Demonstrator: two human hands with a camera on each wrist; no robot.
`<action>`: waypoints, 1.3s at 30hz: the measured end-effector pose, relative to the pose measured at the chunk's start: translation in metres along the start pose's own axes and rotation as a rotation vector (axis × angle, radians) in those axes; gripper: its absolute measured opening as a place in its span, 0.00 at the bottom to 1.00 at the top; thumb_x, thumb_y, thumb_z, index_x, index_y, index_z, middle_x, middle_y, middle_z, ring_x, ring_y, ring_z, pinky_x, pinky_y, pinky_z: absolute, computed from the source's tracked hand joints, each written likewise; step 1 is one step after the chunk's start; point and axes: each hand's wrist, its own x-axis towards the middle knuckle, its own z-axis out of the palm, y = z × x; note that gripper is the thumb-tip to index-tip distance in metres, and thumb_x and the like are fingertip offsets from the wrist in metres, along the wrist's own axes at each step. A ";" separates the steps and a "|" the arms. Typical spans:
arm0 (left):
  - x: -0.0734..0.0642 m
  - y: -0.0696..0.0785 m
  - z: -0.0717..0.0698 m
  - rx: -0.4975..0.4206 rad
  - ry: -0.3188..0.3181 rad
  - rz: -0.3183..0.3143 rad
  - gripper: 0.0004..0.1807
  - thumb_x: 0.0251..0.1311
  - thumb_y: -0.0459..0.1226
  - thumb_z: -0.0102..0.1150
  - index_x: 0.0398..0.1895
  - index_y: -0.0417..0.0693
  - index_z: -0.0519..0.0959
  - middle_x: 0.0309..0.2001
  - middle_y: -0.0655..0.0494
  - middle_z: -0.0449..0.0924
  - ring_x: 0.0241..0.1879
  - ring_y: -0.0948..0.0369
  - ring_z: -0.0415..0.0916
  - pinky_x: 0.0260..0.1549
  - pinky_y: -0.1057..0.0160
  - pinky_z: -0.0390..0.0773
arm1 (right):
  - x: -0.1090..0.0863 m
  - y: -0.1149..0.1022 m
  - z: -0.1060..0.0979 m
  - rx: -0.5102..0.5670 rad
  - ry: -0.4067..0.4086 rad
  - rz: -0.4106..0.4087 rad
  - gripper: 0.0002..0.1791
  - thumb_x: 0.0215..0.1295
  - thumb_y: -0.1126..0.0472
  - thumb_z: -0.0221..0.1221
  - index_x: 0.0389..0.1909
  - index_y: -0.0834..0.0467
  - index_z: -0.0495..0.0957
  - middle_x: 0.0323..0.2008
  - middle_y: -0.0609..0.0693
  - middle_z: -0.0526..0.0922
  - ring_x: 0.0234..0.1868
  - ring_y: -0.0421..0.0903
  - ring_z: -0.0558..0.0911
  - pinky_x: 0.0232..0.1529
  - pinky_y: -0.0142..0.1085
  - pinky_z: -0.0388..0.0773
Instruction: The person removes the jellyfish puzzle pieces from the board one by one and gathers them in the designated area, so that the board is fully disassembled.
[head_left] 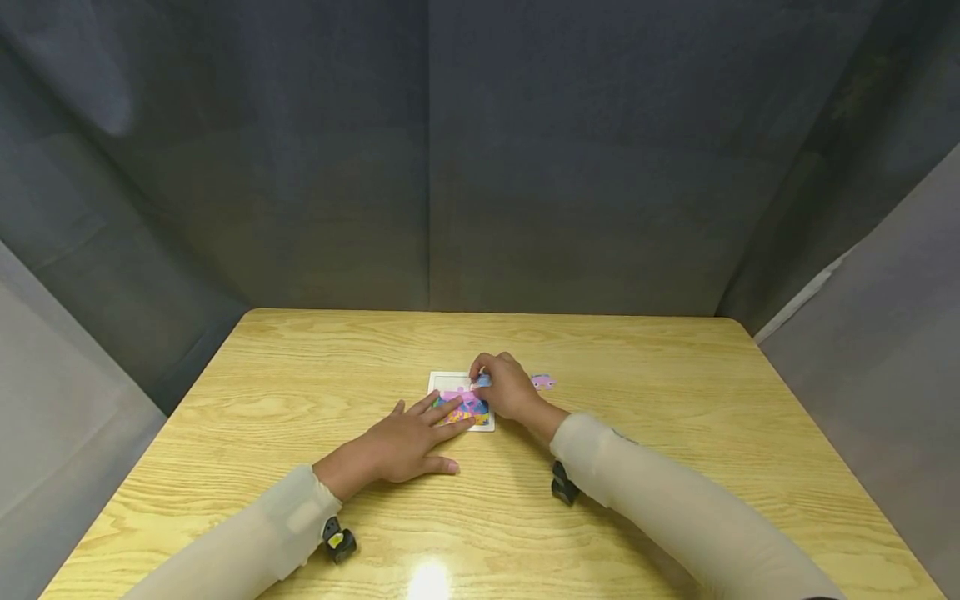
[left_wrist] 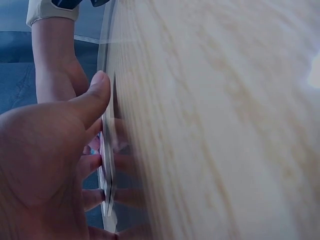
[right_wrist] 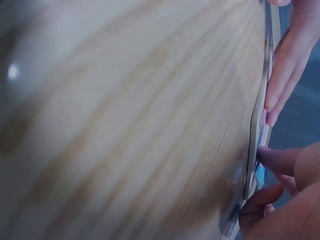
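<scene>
A small white puzzle tray (head_left: 446, 381) lies on the table, its lower part filled with pink, blue and yellow jigsaw pieces (head_left: 471, 407). Across those pieces my left hand (head_left: 408, 442) rests flat with fingers spread; its thumb lies off the tray on the wood. At the tray's upper right, my right hand (head_left: 507, 390) pinches a blue puzzle piece (head_left: 483, 381) between thumb and fingers. In the right wrist view the right hand's fingers (right_wrist: 272, 159) are down at the tray's edge (right_wrist: 248, 167). The left wrist view shows the tray edge-on (left_wrist: 107, 187) beyond the palm.
A loose pink puzzle piece (head_left: 543, 382) lies on the table just right of my right hand. The wooden table (head_left: 300, 375) reaches back to dark curtains (head_left: 570, 208). Dark wrist cameras (head_left: 340, 540) hang below both sleeves.
</scene>
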 end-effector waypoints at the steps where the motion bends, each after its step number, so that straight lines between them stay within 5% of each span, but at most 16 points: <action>1: 0.000 0.000 0.000 0.003 0.000 0.001 0.40 0.72 0.65 0.46 0.83 0.66 0.55 0.84 0.52 0.42 0.82 0.40 0.39 0.66 0.22 0.55 | 0.000 0.001 0.000 0.008 0.005 0.004 0.13 0.66 0.64 0.70 0.49 0.54 0.80 0.48 0.55 0.80 0.50 0.50 0.78 0.54 0.48 0.78; 5: 0.000 0.000 0.001 0.009 0.003 0.003 0.40 0.72 0.65 0.46 0.83 0.67 0.55 0.84 0.53 0.42 0.82 0.40 0.39 0.66 0.22 0.55 | 0.000 0.001 -0.001 0.020 0.012 0.012 0.19 0.66 0.63 0.70 0.56 0.57 0.78 0.48 0.56 0.79 0.47 0.49 0.78 0.50 0.46 0.78; 16: 0.001 -0.002 0.004 0.018 -0.003 -0.009 0.40 0.72 0.67 0.44 0.83 0.69 0.53 0.85 0.54 0.41 0.82 0.41 0.39 0.66 0.23 0.54 | 0.000 0.001 -0.003 0.041 0.015 -0.016 0.14 0.66 0.64 0.69 0.51 0.56 0.81 0.44 0.53 0.83 0.46 0.49 0.81 0.51 0.47 0.81; 26: 0.001 0.000 0.002 0.010 0.006 -0.001 0.39 0.72 0.66 0.45 0.83 0.67 0.55 0.84 0.52 0.43 0.81 0.40 0.40 0.66 0.22 0.55 | 0.000 0.002 -0.003 0.137 -0.006 0.003 0.11 0.71 0.67 0.64 0.52 0.56 0.80 0.28 0.52 0.79 0.25 0.43 0.75 0.30 0.34 0.75; 39: 0.000 0.000 0.001 0.008 0.007 0.007 0.40 0.73 0.65 0.45 0.83 0.66 0.55 0.84 0.53 0.42 0.82 0.40 0.39 0.66 0.22 0.55 | -0.003 0.014 -0.013 0.222 -0.008 0.047 0.11 0.75 0.65 0.60 0.55 0.57 0.79 0.25 0.51 0.78 0.20 0.41 0.70 0.22 0.30 0.69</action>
